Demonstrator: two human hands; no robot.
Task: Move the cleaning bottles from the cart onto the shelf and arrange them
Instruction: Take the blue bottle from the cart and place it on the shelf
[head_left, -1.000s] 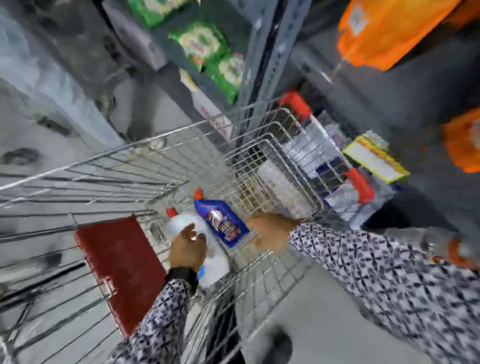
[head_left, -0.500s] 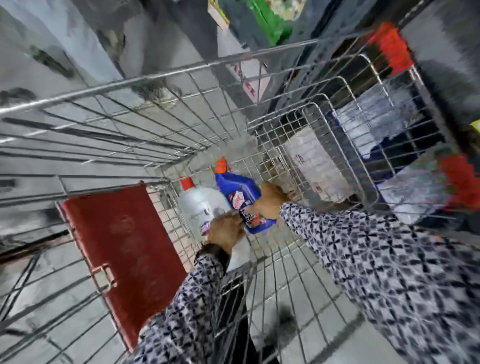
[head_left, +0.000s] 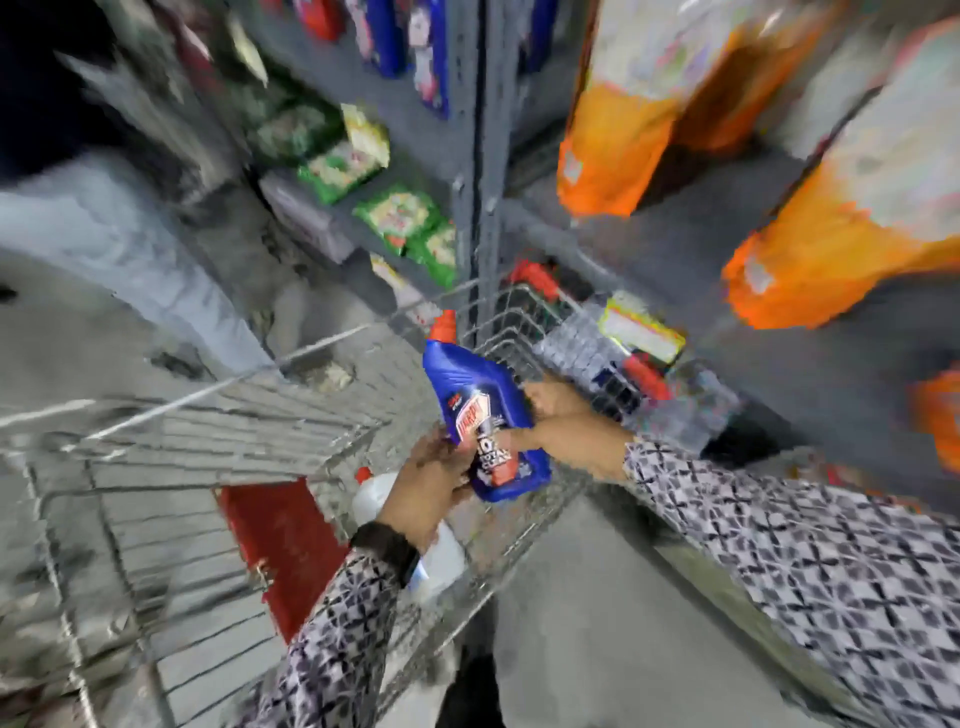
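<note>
- The right hand (head_left: 558, 426) reaches in from the right, its arm in a black-and-white patterned sleeve (head_left: 810, 561). The fingers wrap round the right edge of the blue cleaning bottle (head_left: 485, 421), and the thumb lies across the front label.
- The left hand (head_left: 434, 480) comes up from below in the same patterned sleeve, with a dark band at the wrist. Its fingers curl against the bottle's lower left side, so both hands have hold of the one bottle.
- The blue cleaning bottle is flat-sided, with a red-orange cap (head_left: 443, 326) on an angled neck that points up and slightly left. Its front label is red and white; the print is too blurred to read fully.
- The bottle is held clear above the wire shopping cart (head_left: 171, 441), its base low between the two hands and its neck standing well above them.
- A white bottle (head_left: 441, 561) with a red cap lies in the cart under the left wrist, beside the cart's red flap (head_left: 283, 551).
- A grey metal shelf unit (head_left: 480, 156) rises behind the cart, with green packets (head_left: 400, 213) on a lower level, blue bottles (head_left: 410, 41) higher up, and orange-and-white bags (head_left: 618, 130) to the right.
- The whole view is smeared by motion blur.
</note>
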